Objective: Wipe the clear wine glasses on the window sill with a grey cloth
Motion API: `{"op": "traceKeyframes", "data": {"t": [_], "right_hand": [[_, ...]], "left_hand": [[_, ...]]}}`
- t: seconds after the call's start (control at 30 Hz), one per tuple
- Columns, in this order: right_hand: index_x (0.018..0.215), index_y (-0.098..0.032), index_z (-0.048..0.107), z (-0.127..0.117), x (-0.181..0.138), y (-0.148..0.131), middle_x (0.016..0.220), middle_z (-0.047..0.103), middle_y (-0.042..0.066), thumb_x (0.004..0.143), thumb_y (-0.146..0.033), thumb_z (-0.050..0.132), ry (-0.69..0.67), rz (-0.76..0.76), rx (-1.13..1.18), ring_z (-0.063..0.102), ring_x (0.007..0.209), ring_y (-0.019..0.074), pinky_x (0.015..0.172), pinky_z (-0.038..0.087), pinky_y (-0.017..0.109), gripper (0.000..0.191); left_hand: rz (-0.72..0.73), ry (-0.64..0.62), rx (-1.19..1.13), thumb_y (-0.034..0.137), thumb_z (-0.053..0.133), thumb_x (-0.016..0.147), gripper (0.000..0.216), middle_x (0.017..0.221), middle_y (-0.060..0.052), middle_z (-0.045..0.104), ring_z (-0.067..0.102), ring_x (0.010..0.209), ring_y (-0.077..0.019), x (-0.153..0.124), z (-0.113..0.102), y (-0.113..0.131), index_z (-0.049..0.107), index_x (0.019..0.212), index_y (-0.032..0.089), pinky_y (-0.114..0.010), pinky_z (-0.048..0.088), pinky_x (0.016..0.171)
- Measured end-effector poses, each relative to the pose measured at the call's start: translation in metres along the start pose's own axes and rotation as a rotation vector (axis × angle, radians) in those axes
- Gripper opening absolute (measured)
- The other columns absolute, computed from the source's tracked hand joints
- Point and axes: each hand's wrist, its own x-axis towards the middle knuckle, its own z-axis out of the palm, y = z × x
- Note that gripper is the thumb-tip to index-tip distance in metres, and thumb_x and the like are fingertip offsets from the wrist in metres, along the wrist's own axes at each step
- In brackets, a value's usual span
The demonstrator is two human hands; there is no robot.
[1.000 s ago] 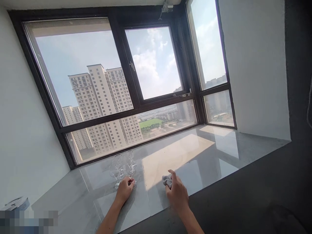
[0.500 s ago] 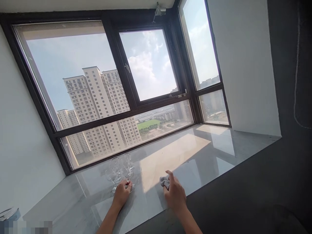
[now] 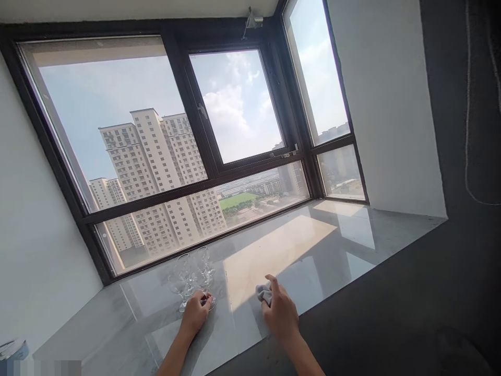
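Note:
My left hand [image 3: 197, 312] is closed around a clear stemmed glass [image 3: 213, 302] on the windowsill; its round foot shows past my fingertips and my hand covers part of it. Just beyond stand several more clear stemmed glasses [image 3: 189, 279], close together near the window. Their outlines overlap and are faint against the shiny surface. To the right, my right hand [image 3: 282, 312] grips a crumpled grey cloth [image 3: 263, 293] between thumb and fingers, with the index finger stretched forward. The cloth is low over the sill, apart from the glasses; whether it touches the stone I cannot tell.
The polished grey windowsill [image 3: 313, 271] carries a bright sunlit patch and ends in a front edge on my side. Dark window frames [image 3: 156, 198] rise behind it. A white and blue container [image 3: 14, 350] is at the lower left. A cord [image 3: 467, 130] hangs at the right.
The view has shifted slightly. Both hands keep nearly the same places, the left on the stemmed glass and the right on the cloth.

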Motion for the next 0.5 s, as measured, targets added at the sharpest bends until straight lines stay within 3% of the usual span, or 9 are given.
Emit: {"op": "traceKeyframes", "data": {"t": [0.37, 0.5], "right_hand": [[0.134, -0.027, 0.046, 0.0027, 0.0011, 0.0013, 0.104, 0.066, 0.006, 0.087, -0.013, 0.050, 0.012, -0.003, 0.000, 0.063, 0.081, 0.0169, 0.059, 0.037, 0.021, 0.049], [0.135, -0.026, 0.045, 0.0011, 0.0010, 0.0004, 0.105, 0.066, 0.007, 0.087, -0.014, 0.051, 0.010, 0.001, 0.006, 0.063, 0.080, 0.0168, 0.058, 0.036, 0.021, 0.050]], "left_hand": [[0.004, 0.040, 0.025, 0.044, 0.054, 0.078, 0.028, 0.081, -0.007, 0.071, 0.066, 0.079, -0.0231, 0.0000, -0.0010, 0.0007, 0.067, 0.072, 0.020, -0.031, 0.046, 0.075], [-0.015, 0.053, -0.048, 0.045, 0.056, 0.077, 0.033, 0.089, -0.008, 0.074, 0.068, 0.084, -0.0240, 0.0010, -0.0014, 0.0010, 0.070, 0.090, 0.019, -0.031, 0.049, 0.079]]}}
